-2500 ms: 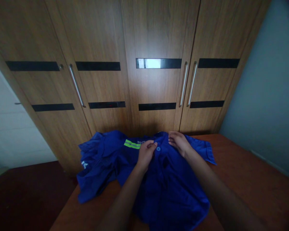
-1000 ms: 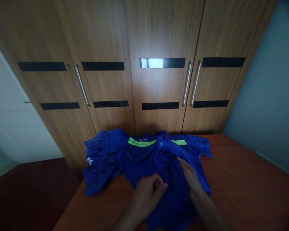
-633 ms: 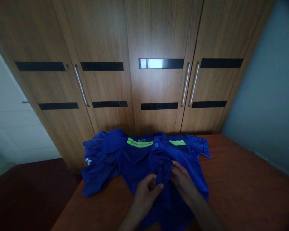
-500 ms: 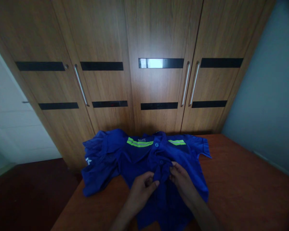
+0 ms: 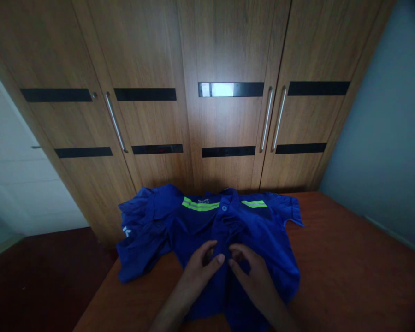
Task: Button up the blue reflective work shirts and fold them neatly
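A blue short-sleeved shirt [image 5: 190,226] with yellow-green reflective strips lies front up on the reddish-brown table [image 5: 346,258]. A button [image 5: 224,208] shows near its collar. Over the front placket, below that button, both hands meet the cloth. My left hand [image 5: 202,267] pinches the placket's left edge between thumb and fingers. Just to its right, my right hand [image 5: 251,267] has thumb and forefinger curled together at the placket. Any button between the fingertips is too dark to make out.
Behind the table stands a wooden wardrobe [image 5: 224,120] with metal handles and black strips. A pale wall [image 5: 376,138] rises on the right. At the left are a white door [image 5: 27,184] and a dark red floor [image 5: 48,272].
My right hand has moved left and slightly down, nearer my left hand. The placket cloth it held up and to the right has dropped flatter.
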A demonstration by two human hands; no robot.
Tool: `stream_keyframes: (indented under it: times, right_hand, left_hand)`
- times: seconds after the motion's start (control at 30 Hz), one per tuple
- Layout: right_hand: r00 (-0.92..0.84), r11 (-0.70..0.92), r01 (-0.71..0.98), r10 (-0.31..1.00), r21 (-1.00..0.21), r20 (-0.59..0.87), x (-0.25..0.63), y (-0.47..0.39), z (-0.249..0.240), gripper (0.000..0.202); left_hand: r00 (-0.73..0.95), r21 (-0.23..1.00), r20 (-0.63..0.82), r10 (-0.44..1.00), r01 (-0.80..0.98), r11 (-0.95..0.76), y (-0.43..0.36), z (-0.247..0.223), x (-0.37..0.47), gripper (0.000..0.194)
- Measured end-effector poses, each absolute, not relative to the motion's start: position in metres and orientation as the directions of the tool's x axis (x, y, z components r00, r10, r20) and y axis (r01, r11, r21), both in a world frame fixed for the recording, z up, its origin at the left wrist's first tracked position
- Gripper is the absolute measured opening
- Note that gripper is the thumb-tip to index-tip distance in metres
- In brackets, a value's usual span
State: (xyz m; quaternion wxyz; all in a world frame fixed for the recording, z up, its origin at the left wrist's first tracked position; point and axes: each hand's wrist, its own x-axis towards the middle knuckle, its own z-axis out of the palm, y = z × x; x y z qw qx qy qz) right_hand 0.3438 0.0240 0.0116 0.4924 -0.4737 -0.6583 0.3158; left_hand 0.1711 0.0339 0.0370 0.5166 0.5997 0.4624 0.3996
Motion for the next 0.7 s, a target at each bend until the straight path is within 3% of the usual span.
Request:
stream_keyframes:
  times: [0.17,0.33,0.57,0.7]
  right_hand:
    - [-0.116,0.386,0.380,0.922,-0.841,0.370,0.355,0.026,0.023,0.013]
    - [-0.088,0.382,0.392,0.921,-0.837,0.379,0.366,0.025,0.042,0.017]
    - [-0.040,0.431,0.365,0.893,-0.825,0.448,0.372,0.031,0.063,0.029]
    - [-0.004,0.422,0.341,0.894,-0.840,0.448,0.366,0.033,0.062,0.027]
  left_hand:
    - [0.250,0.898,0.100,0.963,0.394,-0.195,0.020,0.041,0.164,0.061]
    - [0.235,0.656,0.266,0.935,0.667,-0.354,0.014,0.055,0.146,0.050]
    - [0.296,0.209,0.522,0.800,0.865,-0.456,0.020,0.078,0.117,0.024]
    - [0.230,0.133,0.668,0.708,0.899,-0.417,-0.005,0.075,0.127,0.027]
